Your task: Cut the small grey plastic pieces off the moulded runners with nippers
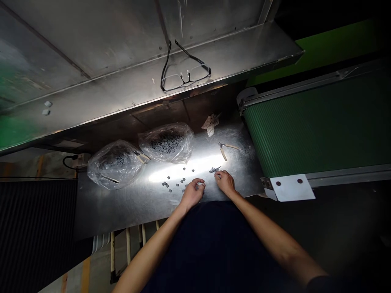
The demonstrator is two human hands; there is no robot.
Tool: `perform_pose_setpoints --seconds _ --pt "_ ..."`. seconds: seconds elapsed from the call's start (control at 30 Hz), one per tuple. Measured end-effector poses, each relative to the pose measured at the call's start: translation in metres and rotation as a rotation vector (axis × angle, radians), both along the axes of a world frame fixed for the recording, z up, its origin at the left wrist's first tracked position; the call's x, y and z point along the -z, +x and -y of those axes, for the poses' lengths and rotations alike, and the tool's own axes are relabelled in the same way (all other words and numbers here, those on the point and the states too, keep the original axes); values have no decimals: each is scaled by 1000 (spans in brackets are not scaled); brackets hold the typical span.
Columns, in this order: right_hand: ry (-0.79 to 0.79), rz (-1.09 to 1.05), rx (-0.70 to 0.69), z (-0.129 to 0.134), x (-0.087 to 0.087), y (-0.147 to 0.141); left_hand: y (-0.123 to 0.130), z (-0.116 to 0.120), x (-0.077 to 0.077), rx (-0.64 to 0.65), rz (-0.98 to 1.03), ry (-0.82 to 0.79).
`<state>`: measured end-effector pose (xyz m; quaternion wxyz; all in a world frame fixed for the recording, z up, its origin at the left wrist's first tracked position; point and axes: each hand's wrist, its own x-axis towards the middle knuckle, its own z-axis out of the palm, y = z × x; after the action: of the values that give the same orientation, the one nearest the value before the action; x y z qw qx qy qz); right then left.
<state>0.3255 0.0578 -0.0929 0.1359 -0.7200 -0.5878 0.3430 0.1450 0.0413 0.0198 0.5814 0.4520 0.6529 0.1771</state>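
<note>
Both my hands work over a steel table top (171,207). My left hand (192,194) is curled, its fingertips pinching a small square piece (202,188) that they mostly hide. Several more dark square pieces (183,180) lie scattered just beyond it. My right hand (225,182) holds a small dark metal tool (215,170) at its fingertips. Above it rest beige-handled pliers (225,147). Two clear plastic bags (166,142) (114,165) hold many dark pieces, with a second pair of pliers (140,156) lying against one bag.
Black-framed glasses (185,69) lie on a steel shelf (91,97) overhanging the table. Crumpled paper or cloth (210,124) sits at the table's back edge. A green conveyor belt (317,126) runs along the right side.
</note>
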Motion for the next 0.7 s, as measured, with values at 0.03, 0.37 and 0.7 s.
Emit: perform_pose_setpoints --seconds 0.03,0.37,0.7 --pt "2 -4 -23 -1 -4 -1 -1 0 1 8 -10 23" --pt "94 -199 -554 17 -97 -13 -38 9 -10 27 92 72" --pt "103 -150 -858 21 -143 -95 -79 59 -6 -307 218 130"
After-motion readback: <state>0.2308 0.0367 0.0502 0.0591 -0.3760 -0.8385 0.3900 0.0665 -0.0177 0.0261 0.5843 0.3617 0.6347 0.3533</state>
